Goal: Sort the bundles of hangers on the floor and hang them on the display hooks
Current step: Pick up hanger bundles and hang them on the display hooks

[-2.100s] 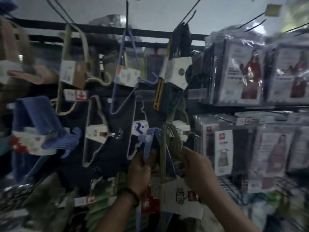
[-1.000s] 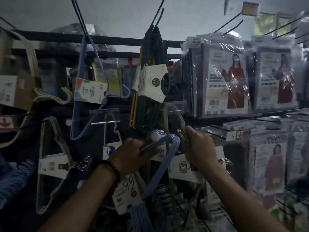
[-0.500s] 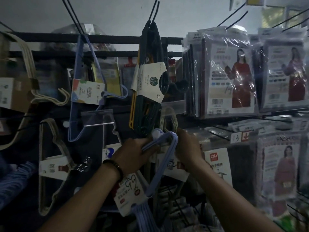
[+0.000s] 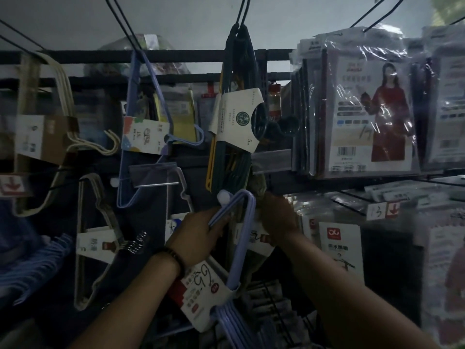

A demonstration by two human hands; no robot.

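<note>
While my left hand (image 4: 198,235) grips the lavender hanger bundle (image 4: 242,248) by its upper corner, my right hand (image 4: 276,220) is wrapped round the olive hanger bundle (image 4: 259,183). Both bundles are raised just below the dark green hangers (image 4: 234,137) on a display hook (image 4: 242,11).

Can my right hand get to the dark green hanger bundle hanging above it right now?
Probably yes. The dark green hanger bundle hangs just above the right hand with nothing between them. But that hand seems to grip an olive hanger bundle, so it would have to let go first.
</note>
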